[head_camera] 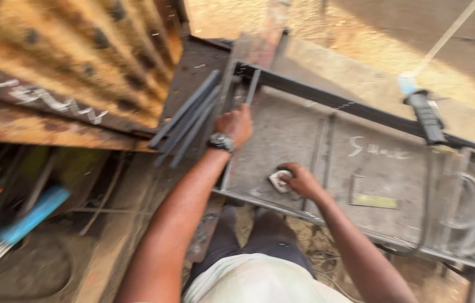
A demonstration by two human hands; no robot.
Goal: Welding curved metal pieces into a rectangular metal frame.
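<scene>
The left hand [236, 124] is closed around a short grey bar [251, 87] at the far corner of a steel frame [327, 101] lying on the desk [293, 134], beside a loose bundle of bars [187, 120]. The right hand [300, 180] pinches a small white block [278, 180], perhaps chalk, against the desk top. By my judgement the work is at an early, marking-and-fitting stage: the bar looks merely held in place, and the bundle lies unused.
</scene>
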